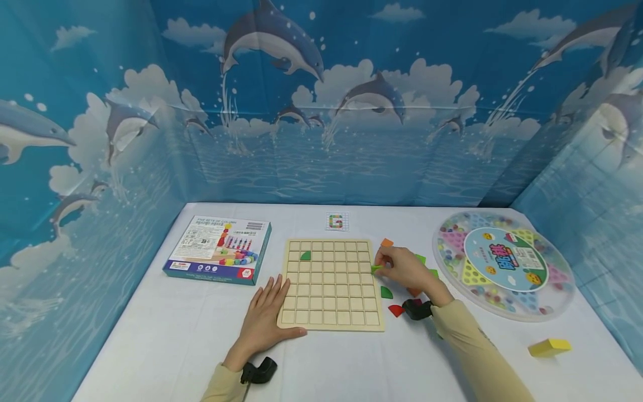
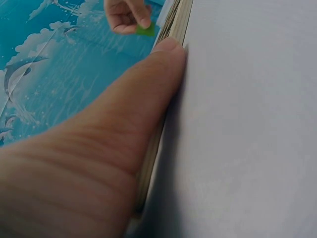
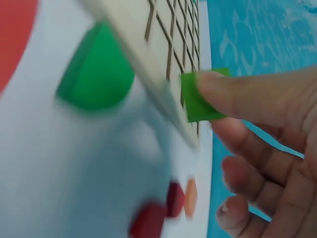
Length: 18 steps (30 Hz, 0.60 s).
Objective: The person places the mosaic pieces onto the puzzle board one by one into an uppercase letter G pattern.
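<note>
A wooden grid board (image 1: 331, 285) lies flat on the white table, with a dark green quarter-circle piece (image 1: 305, 255) in one of its upper-left cells. My left hand (image 1: 266, 318) rests against the board's lower left corner, fingers straight along the left side. In the left wrist view the thumb (image 2: 143, 79) touches the board's edge. My right hand (image 1: 404, 268) pinches a light green square tile (image 3: 198, 101) between thumb and forefinger, just above the board's right edge. Beside that edge lie another dark green quarter-circle piece (image 1: 386, 292) and a red piece (image 1: 396, 310).
More coloured pieces, such as an orange one (image 1: 386, 242), lie partly hidden around the right hand. A patterned card (image 1: 337, 221) lies beyond the board. Left stands a boxed set (image 1: 218, 249); right are a round game board (image 1: 504, 265) and a yellow block (image 1: 550, 348).
</note>
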Tool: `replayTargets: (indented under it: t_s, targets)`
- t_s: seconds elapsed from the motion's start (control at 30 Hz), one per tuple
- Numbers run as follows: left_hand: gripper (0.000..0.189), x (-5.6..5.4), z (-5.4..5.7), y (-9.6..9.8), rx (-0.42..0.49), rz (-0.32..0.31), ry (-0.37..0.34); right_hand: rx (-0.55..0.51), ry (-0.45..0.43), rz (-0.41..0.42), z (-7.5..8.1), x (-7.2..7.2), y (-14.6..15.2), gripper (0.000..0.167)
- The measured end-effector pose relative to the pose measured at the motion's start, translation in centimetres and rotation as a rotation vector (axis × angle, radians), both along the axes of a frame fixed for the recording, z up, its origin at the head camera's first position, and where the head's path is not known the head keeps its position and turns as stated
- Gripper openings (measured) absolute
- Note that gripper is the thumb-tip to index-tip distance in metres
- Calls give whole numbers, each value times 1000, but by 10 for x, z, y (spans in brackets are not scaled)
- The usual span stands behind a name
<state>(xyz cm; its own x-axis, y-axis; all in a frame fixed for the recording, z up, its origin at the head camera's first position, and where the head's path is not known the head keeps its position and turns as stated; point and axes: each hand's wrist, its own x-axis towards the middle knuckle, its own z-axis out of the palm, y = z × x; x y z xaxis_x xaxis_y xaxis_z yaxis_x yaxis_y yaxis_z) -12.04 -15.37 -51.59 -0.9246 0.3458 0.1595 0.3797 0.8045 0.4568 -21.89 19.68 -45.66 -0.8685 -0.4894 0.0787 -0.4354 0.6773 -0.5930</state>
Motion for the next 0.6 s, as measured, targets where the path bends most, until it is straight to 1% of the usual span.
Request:
replayTargets:
  t_s: [0.13, 0.3, 0.4, 0.5, 0.6]
  targets:
    - [110, 0, 1, 0, 4, -1, 0, -53, 29, -15, -2, -6, -25, 17]
    - [108, 0, 2, 0, 4, -4, 12, -124, 45, -58, -6, -11, -61, 15]
    - [107, 1, 3, 1, 4, -3, 10, -148, 65, -88, -8, -15, -80, 12]
    - [108, 1, 3, 1, -2, 0, 4, -150, 80, -113, -9, -19, -97, 8]
    - [108, 1, 2, 0, -11, 2, 9, -120, 91, -138, -11, -22, -111, 5]
